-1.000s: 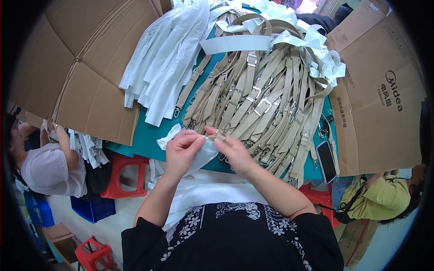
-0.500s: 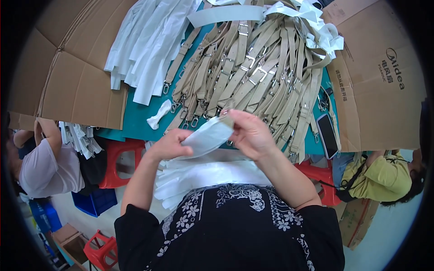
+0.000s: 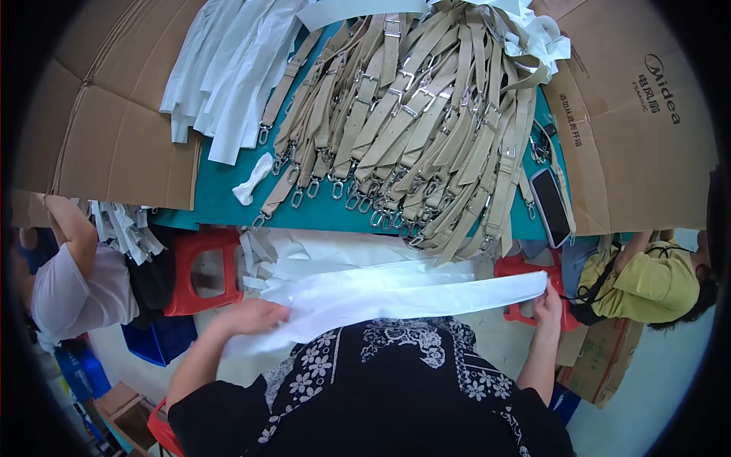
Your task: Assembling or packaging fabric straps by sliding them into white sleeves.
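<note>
A long white wrapping strip [image 3: 434, 298] stretches across the front of my body. My right hand [image 3: 547, 301] pinches its right end. My left hand [image 3: 259, 315] is closed over the strip's wider left part, which is slightly smeared by motion; the end hangs below the hand. Whether anything lies inside the strip is hidden. Just behind it, more white strips [image 3: 335, 263] lie in a layered heap between me and the table. On the table, beige straps [image 3: 396, 114] with metal buckles and hooks spread in a thick pile, their hooks toward me.
The green table [image 3: 228, 194] also bears white strips [image 3: 228, 76], a knotted white scrap [image 3: 252, 180] and a phone [image 3: 550, 206]. Cardboard sheets [image 3: 129, 114] and a carton [image 3: 624, 129] flank it. People sit at both sides, near red stools [image 3: 199, 270].
My hands have come down from the strap pile and moved far apart. The white strip, earlier bunched between them with a beige end showing, is now stretched out lengthwise.
</note>
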The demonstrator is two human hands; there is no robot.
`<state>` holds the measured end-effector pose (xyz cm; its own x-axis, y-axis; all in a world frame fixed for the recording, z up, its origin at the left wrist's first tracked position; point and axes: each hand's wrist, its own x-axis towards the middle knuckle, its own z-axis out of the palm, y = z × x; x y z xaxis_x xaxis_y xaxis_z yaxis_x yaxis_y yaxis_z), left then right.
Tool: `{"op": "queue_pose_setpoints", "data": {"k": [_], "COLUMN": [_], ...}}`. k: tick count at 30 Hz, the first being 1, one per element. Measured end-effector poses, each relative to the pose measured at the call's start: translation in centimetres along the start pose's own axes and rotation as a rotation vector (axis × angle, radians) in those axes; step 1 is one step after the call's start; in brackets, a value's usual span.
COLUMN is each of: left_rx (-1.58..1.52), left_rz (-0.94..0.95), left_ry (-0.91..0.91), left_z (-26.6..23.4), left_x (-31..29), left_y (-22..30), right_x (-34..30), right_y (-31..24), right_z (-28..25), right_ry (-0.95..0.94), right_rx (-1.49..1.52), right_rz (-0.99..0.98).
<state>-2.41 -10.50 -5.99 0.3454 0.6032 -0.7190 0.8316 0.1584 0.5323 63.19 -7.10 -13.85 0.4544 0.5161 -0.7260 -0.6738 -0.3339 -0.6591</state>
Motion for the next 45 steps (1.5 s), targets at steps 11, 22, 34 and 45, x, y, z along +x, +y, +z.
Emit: {"op": "queue_pose_setpoints", "data": {"k": [11,22,34,45], "left_rx": [0.255,0.437,0.575,0.208], "left_rz": [0.285,0.035,0.262,0.553], "left_ry": [1.162,1.475,0.877,1.078], "left_z": [-0.9,-10.7,1.5,-0.6], "left_x": [6.5,6.5,14.0,8.7], "left_y": [3.2,4.0,5.2,4.3], "right_x": [-3.8,-14.9,-18.2,-16.8], "right_y": [1.8,3.6,4.3,0.5], "right_z": [9.0,22.0,25.9,33.0], "right_ry": [-0.335,-1.113,-1.218,-0.947], "right_rx": [-1.897,-1.573,-1.354,-1.379], "right_rz": [-0.434,-0.433,-0.776,-1.324]}}
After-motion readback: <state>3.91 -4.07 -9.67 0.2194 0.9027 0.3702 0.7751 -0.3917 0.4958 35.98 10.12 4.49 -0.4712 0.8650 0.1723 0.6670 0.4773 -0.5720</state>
